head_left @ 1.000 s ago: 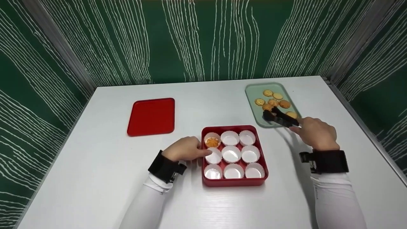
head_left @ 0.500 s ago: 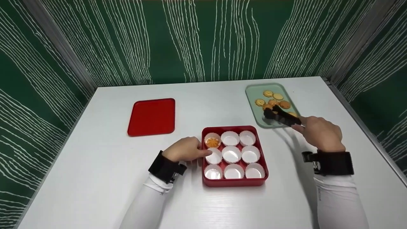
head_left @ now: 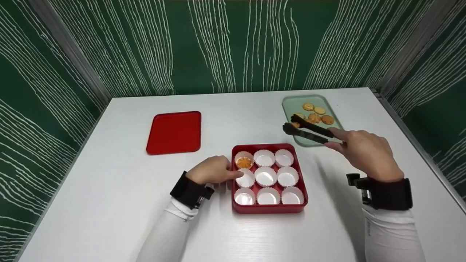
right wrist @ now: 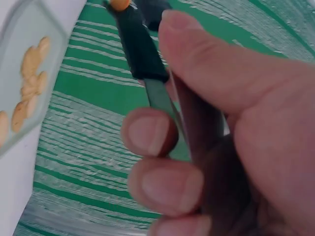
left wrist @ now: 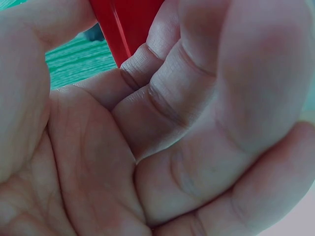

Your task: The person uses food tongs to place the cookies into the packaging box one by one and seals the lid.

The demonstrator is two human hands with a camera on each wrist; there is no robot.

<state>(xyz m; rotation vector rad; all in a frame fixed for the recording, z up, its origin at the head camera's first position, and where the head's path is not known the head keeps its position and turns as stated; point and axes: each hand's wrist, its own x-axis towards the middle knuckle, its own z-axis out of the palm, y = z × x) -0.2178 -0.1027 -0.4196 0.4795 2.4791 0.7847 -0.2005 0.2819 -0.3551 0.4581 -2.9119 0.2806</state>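
Note:
My left hand point(head_left: 214, 170) grips the left wall of a square red box point(head_left: 269, 208), thumb over the rim; its curled fingers and the red wall point(left wrist: 129, 24) show in the left wrist view. White paper cups point(head_left: 265, 177) in rows fill the box. An orange-brown cookie point(head_left: 244, 162) sits in the back-left cup. My right hand point(head_left: 367, 153) holds black-tipped tongs point(head_left: 309, 136) near the green tray's left edge. Between their tips is a golden cookie point(head_left: 295, 124), also visible as a cookie point(right wrist: 119, 4) at the top of the right wrist view.
Several cookies point(head_left: 314, 118) lie on the pale green tray point(head_left: 290, 103) at the back right. A flat red tray point(head_left: 174, 133) with nothing on it lies at the back left. Green walls with white streaks border the white table point(head_left: 109, 182).
The tongs have lifted off the green tray's cookies and moved left with a cookie in their tips. My right wrist has shifted slightly right and nearer; my left hand and the box stay put.

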